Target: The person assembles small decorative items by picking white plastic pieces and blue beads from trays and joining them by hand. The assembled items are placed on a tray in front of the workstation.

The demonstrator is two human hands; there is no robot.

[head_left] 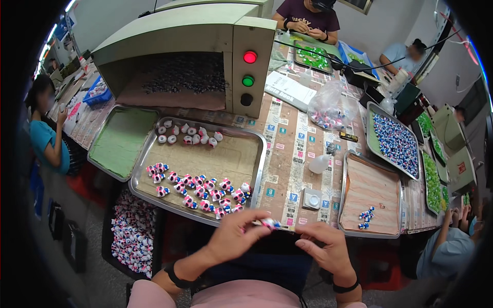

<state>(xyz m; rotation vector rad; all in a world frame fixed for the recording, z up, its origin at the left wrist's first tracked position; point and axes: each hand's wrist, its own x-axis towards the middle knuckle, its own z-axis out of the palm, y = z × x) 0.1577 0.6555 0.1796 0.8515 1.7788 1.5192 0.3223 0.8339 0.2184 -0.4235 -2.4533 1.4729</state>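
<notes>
My left hand (237, 235) pinches a small toy figurine (270, 223) with a white-and-pink head and a blue lower part. To its right, my right hand (328, 248) hovers with thumb and index finger apart, holding nothing I can see. Just beyond my left hand, a metal tray (241, 149) holds several similar finished-looking figurines (200, 192) along its near side. Loose white round heads (190, 134) sit at its far side. Beyond my right hand, another tray (371, 185) carries a few small blue-and-white pieces (366, 217).
A large beige machine (179, 38) with lit lamps stands behind the trays. A black bin (134, 233) full of figurines is below left. A squeeze bottle (319, 164), a plastic bag of parts (331, 110) and a tray of blue pieces (395, 143) lie right. Co-workers sit around.
</notes>
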